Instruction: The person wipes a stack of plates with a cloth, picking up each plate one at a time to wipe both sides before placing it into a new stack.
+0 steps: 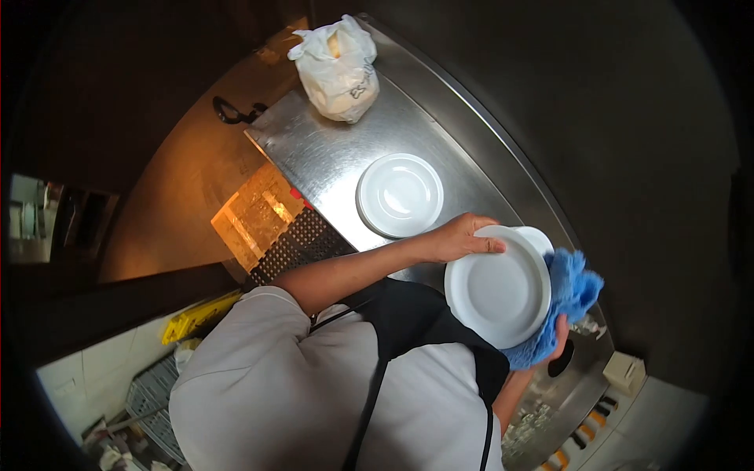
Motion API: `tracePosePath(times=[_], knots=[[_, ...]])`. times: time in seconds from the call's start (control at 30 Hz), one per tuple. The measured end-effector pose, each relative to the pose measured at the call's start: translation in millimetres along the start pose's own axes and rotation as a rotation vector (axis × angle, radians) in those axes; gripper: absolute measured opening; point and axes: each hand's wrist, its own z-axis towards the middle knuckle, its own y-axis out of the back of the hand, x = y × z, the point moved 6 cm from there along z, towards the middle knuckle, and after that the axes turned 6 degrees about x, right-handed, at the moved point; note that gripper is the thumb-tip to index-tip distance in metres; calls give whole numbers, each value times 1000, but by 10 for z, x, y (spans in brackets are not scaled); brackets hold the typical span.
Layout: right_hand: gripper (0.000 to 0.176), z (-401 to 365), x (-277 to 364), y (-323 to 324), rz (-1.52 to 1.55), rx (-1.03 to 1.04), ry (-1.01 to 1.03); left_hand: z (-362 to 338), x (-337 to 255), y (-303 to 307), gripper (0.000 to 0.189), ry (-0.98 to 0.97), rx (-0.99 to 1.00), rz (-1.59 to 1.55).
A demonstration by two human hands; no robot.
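Blue cloth (577, 282) is bunched in the person's right hand (560, 339), which is partly hidden beneath it and presses it to the right edge of a white plate (499, 290). The left hand (467, 239) grips the far-left rim of that plate, thumb lying over the upper face and the other fingers mostly out of sight. The plate is held face up before the person's black apron (424, 314), clear of the stack, and another white rim shows behind its far edge. Just beyond the left hand, farther and to the left, a stack of white plates (400, 195) stands on the steel counter (290, 129). Well past the stack, at the far end, sits a knotted white plastic bag (338, 74) with dark handwriting on its side. Left of the counter, lower down, lies a black perforated mat (302, 243); near right are several orange-and-black handles (587, 432)
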Motion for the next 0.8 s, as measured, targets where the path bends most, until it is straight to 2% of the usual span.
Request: tracePosePath(times=[0.1, 0.17, 0.2, 0.27, 0.3, 0.33, 0.37, 0.43, 0.47, 0.53, 0.57, 0.6, 0.8], knots=[[43, 226, -246, -122, 46, 104, -152, -54, -267, -105, 74, -289, -137, 53], [37, 347, -699, 181, -166, 78, -159, -114, -77, 1, 90, -384, -252, 157], [35, 451, -982, 321, -278, 131, -206, -148, -34, 60, 99, -437, -311, 209], [32, 575, -1427, 394, -510, 308, -340, -261, -161, 55, 89, -558, -328, 0], [33, 513, -1447, 466, -471, 242, -400, -321, -169, 78, 82, -558, -308, -17], [33, 373, -1299, 243, -431, 176, -461, -380, -176, 102, 75, -557, -288, -34], [34, 231, -1143, 22, -390, 109, -520, -418, -163, 170, 67, -510, -235, 41], [35, 177, -1130, 135, -393, 139, -494, -563, -66, 336, 50, -321, -235, 167], [35, 153, -1076, 97, -394, 154, -481, -624, 9, 420, 42, -179, -287, 221], [36, 180, -837, 38, -455, 315, -440, -706, -64, 574, 29, -291, -638, 193], [37, 218, -719, -77, -467, 389, -438, -774, -109, 749, 26, -225, -787, 163], [40, 99, -528, -44, -347, 141, -489, -850, -166, 964, 24, -150, -929, 139], [46, 120, 100, 600, -248, -208, 9, -1114, 266, 1750, 23, -34, -1035, 396]])
